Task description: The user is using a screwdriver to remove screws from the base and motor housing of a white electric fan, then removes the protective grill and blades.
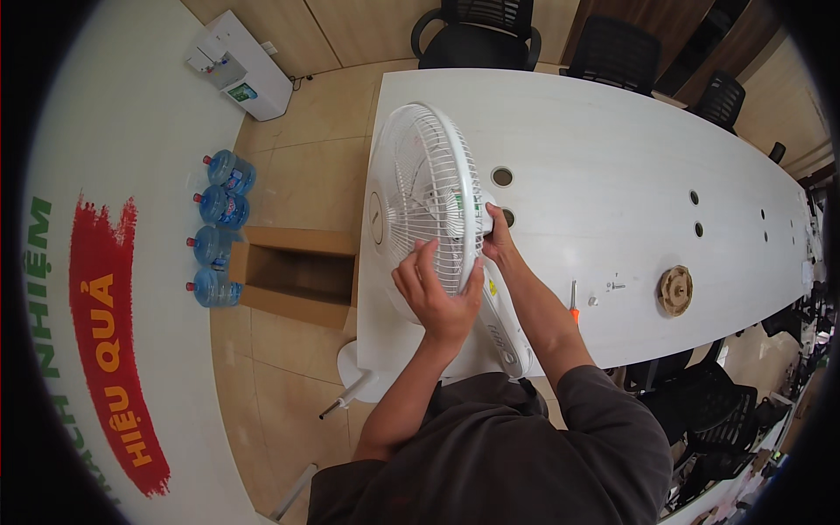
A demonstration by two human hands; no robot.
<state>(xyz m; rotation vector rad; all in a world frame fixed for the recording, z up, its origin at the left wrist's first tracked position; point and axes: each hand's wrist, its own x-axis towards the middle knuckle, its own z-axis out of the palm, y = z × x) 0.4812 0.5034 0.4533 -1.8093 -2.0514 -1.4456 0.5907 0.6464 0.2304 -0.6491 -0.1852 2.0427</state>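
A white electric fan (425, 197) is held upright over the table's left end, centre-left in the frame, its round wire guard (454, 144) facing left. The person's left hand (437, 302) grasps the guard's lower edge, fingers bent against the front wires, thumb at the rim. The right hand (496, 238) is curled around the housing just behind the guard; some of its fingertips are hidden. Below, the fan's control column (507, 337) slants toward the person's dark shirt (490, 455).

On the white table (577, 175), right of centre, lie an orange-handled screwdriver (574, 302), small metal hardware (618, 285) and a round brown packing piece (675, 290). At centre-left, an open cardboard box (339, 306) sits beside blue water bottles (217, 249). A water dispenser (249, 74) stands at upper left; black mesh chairs (612, 52) line the table's far side.
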